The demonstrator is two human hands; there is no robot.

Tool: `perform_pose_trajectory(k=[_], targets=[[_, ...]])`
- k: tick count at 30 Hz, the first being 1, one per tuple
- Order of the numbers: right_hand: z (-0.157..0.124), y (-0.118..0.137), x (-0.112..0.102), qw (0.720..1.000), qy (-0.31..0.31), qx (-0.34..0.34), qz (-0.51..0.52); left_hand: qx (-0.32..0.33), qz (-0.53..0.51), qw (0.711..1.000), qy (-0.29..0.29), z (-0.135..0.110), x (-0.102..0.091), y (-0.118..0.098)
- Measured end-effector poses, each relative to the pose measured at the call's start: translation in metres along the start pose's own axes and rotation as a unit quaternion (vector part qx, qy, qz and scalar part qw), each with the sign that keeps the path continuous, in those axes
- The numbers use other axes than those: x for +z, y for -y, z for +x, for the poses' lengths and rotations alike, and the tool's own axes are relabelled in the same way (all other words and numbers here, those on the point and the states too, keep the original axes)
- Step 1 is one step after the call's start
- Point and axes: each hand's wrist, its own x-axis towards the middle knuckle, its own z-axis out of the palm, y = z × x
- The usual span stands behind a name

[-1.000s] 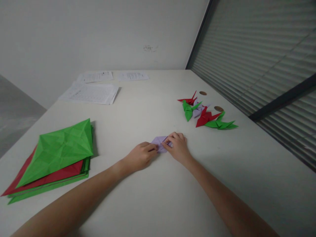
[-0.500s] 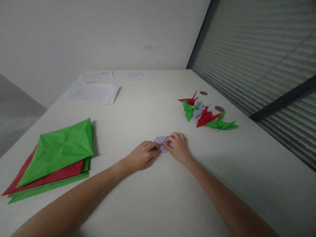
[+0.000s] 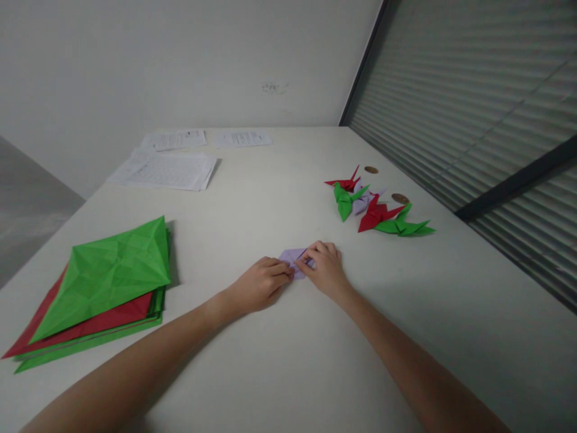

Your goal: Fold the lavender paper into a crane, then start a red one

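A small folded piece of light purple origami paper (image 3: 294, 255) lies flat on the white table, partly hidden under my fingers. My left hand (image 3: 264, 282) has its fingers closed on the paper's left edge. From the other side, my right hand (image 3: 323, 266) pinches the paper's right part, thumb and forefinger near its middle. Beyond my right hand lie several folded paper cranes: a green one (image 3: 344, 201), a red one (image 3: 378, 214), another green one (image 3: 403, 225), a smaller red one (image 3: 346, 183) and a purple one (image 3: 362, 203) partly covered by its neighbours.
At the left lies a stack of creased green paper (image 3: 119, 264) and red paper (image 3: 130, 308). Printed sheets (image 3: 169, 170) are spread at the far left. Two round holes (image 3: 399, 198) mark the table's right side, beside the window blinds (image 3: 473, 90).
The fingers of my left hand have shifted slightly on the purple paper. My right hand keeps nearly the same pinch and place.
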Motion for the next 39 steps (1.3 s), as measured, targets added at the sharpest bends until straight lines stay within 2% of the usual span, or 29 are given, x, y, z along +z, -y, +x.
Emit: perform_pose_trajectory(k=[19,25,39], targets=[[0.0003,-0.0024,0.0005,1.000,0.015,-0.005,-0.007,0.007,0.009,1.000,0.006,0.0012,-0.0017,-0.0002],[0.0002,-0.0018,-0.0004,1.000,0.010,-0.008,0.000,-0.019,0.010,0.999,-0.028,-0.0022,0.0021,0.0008],[0.0004,-0.0009,-0.0002,1.000,0.008,-0.002,0.001,-0.010,0.015,1.000,-0.004,-0.0005,0.0015,0.0002]])
